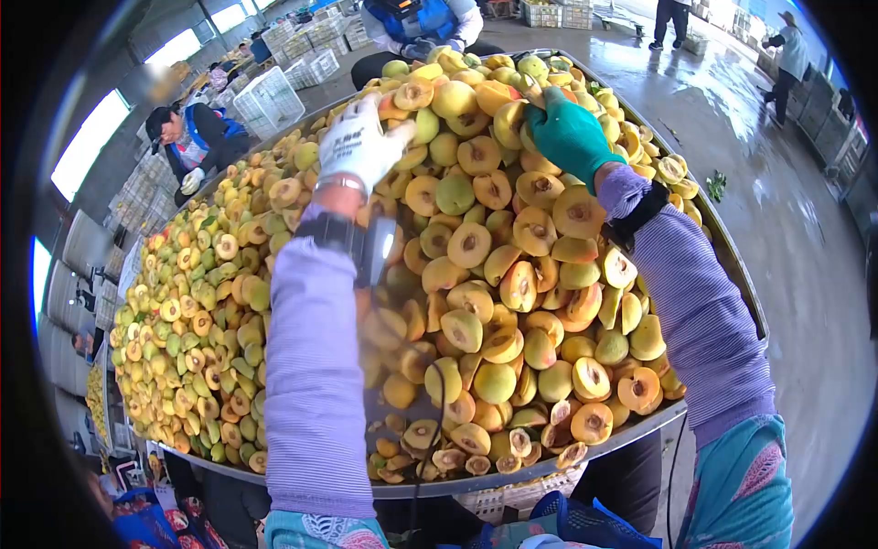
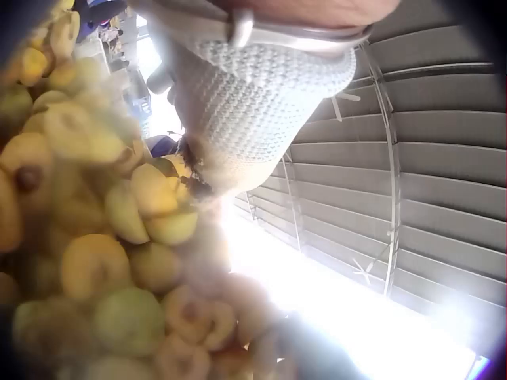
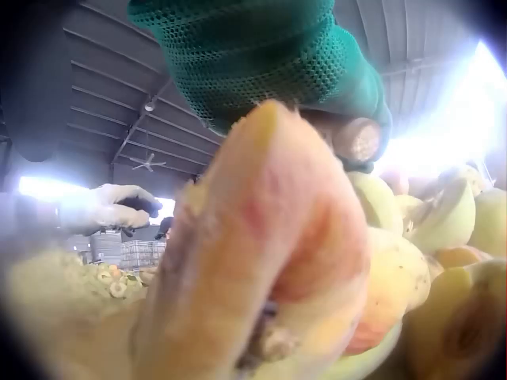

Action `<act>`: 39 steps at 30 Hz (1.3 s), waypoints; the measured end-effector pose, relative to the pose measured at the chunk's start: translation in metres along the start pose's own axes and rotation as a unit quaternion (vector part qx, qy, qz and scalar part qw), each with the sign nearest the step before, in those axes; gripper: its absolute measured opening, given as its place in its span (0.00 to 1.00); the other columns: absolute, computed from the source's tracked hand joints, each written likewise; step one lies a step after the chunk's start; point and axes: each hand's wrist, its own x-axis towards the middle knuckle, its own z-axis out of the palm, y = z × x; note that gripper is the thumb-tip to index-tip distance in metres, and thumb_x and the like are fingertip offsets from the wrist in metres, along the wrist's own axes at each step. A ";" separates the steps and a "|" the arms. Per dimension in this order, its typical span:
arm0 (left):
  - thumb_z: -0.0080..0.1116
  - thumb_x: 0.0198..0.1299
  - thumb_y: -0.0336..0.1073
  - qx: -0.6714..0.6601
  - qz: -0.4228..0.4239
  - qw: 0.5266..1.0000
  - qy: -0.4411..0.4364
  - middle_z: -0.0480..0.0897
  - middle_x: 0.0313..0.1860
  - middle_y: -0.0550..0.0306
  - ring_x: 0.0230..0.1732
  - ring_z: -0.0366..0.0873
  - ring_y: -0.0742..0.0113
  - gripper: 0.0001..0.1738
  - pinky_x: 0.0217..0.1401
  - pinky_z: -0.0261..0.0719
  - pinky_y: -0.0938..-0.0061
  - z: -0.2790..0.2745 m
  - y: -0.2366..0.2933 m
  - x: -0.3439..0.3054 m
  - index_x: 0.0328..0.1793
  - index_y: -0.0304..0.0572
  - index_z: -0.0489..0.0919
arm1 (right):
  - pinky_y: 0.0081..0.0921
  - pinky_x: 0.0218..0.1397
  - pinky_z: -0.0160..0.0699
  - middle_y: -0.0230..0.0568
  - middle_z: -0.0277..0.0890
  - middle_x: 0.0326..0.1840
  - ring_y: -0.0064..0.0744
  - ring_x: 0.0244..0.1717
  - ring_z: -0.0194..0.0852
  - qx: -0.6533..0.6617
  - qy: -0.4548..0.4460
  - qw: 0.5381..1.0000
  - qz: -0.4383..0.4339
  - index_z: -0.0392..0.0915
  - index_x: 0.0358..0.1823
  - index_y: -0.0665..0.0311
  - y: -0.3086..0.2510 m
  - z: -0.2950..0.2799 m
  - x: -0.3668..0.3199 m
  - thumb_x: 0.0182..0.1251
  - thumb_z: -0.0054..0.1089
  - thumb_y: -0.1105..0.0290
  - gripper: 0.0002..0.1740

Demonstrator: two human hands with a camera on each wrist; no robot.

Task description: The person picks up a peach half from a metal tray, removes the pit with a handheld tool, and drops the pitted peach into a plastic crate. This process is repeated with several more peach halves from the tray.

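Note:
My left hand [image 1: 357, 142], in a white knitted glove, reaches over the far part of a heap of halved yellow peaches [image 1: 471, 242]. Its thumb stands apart from the fingers beside a peach half [image 1: 413, 94]; in the right wrist view the same hand [image 3: 123, 207] shows a gap between thumb and fingers. A green glove covers my right hand [image 1: 572, 133], which grips a thin wooden handle [image 3: 360, 141] whose round end pokes out of the fist. Its other end is hidden. Close below that glove, a large peach half [image 3: 261, 237] fills the right wrist view.
The heap lies on a wide metal-edged table [image 1: 745, 293]. Across from me sits a person in blue [image 1: 416, 23], and another person [image 1: 197, 137] works at the left. White crates [image 1: 270, 101] stand behind. Peach pits and scraps [image 1: 476, 464] lie at the near edge.

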 end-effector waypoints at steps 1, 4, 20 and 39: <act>0.56 0.54 0.67 -0.032 -0.046 0.997 -0.046 0.73 0.66 0.44 0.65 0.72 0.45 0.47 0.66 0.70 0.59 0.017 0.000 0.020 0.73 0.46 0.64 | 0.46 0.50 0.77 0.55 0.82 0.39 0.56 0.46 0.80 -0.004 -0.004 1.000 -0.009 0.77 0.47 0.64 0.006 0.005 0.007 0.67 0.47 0.52 0.22; 0.51 0.53 0.74 -0.169 -0.143 0.970 -0.099 0.73 0.67 0.39 0.68 0.69 0.41 0.54 0.71 0.64 0.58 0.054 -0.009 0.014 0.79 0.49 0.55 | 0.44 0.53 0.76 0.52 0.82 0.42 0.53 0.48 0.80 -0.004 -0.062 0.998 -0.014 0.77 0.51 0.60 0.009 0.006 0.020 0.66 0.48 0.52 0.22; 0.52 0.59 0.54 -0.008 -0.125 0.948 -0.294 0.68 0.69 0.46 0.67 0.67 0.42 0.34 0.70 0.65 0.58 0.024 -0.071 -0.252 0.70 0.49 0.69 | 0.46 0.48 0.79 0.51 0.82 0.41 0.55 0.44 0.81 0.074 -0.218 0.964 -0.131 0.77 0.46 0.57 -0.126 0.061 -0.170 0.67 0.52 0.51 0.18; 0.49 0.70 0.37 -0.860 -0.276 0.426 -0.057 0.76 0.58 0.44 0.56 0.79 0.54 0.22 0.60 0.79 0.60 -0.061 0.055 -0.431 0.65 0.30 0.70 | 0.45 0.28 0.72 0.59 0.75 0.25 0.60 0.29 0.78 0.398 -0.183 0.898 -0.021 0.70 0.41 0.69 -0.116 -0.089 -0.428 0.72 0.56 0.60 0.16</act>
